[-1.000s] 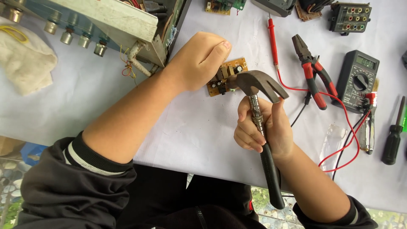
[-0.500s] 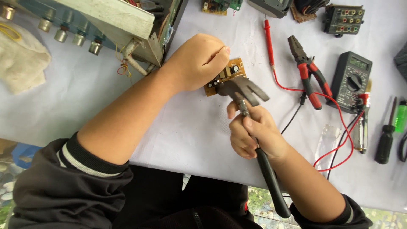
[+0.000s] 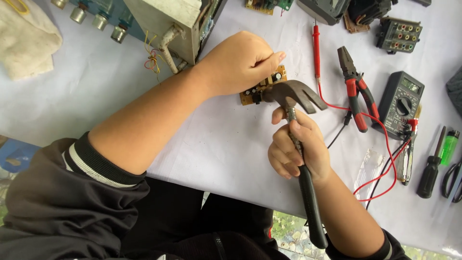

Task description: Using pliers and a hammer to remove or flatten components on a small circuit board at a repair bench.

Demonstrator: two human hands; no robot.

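Observation:
My left hand [image 3: 240, 62] presses down on a small brown circuit board [image 3: 267, 84] lying on the white table [image 3: 221, 139], fingers curled over its top edge. My right hand [image 3: 298, 147] grips a claw hammer [image 3: 293, 94] high on its metal neck. The black rubber handle trails back past my wrist. The hammer's head rests against the near edge of the board, claw pointing right.
An old metal chassis with knobs [image 3: 159, 24] stands at the back left, a cloth [image 3: 26, 38] beside it. To the right lie red-handled pliers [image 3: 356, 91], a multimeter [image 3: 399, 103] with red leads, a screwdriver [image 3: 430, 166], a green lighter [image 3: 448, 147] and a connector block [image 3: 397, 33].
The hammer head has come down from above the board to its near edge. My right hand moved with it. The left hand stays on the board.

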